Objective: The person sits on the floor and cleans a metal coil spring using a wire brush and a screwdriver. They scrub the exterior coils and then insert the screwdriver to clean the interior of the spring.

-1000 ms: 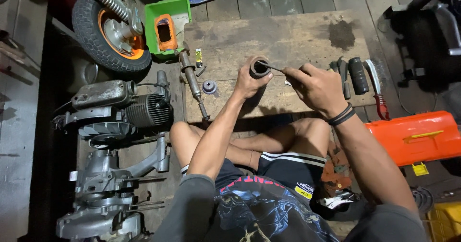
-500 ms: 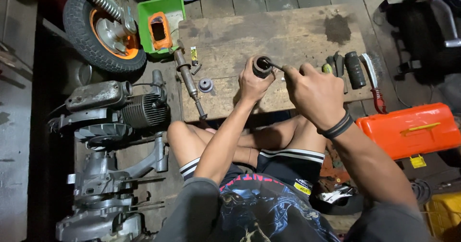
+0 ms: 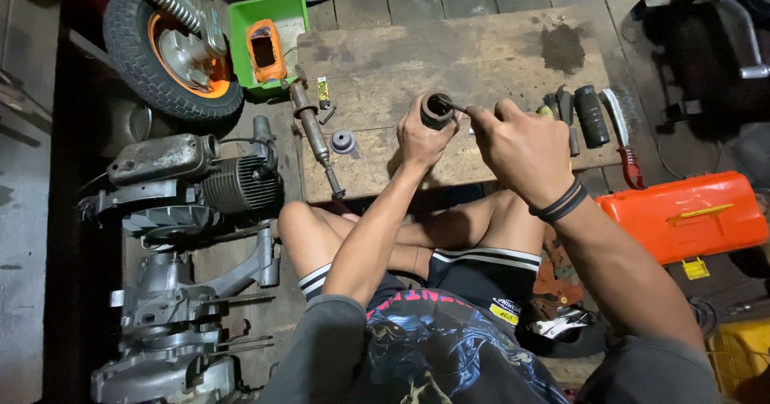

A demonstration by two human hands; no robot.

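On the wooden board [image 3: 481, 51], the left hand [image 3: 419, 135] clasps a dark cylindrical part [image 3: 437, 110] while the right hand [image 3: 521, 151], at its three o'clock, pinches what seems a thin tool [image 3: 455, 107] into its bore, which could slip and gouge if the part rolls.

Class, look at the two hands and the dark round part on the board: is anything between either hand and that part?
Nothing visible stands between them. The left hand already grips the round part directly. The right hand holds a thin tool whose tip reaches into the part's opening, with only bare wooden board around it.
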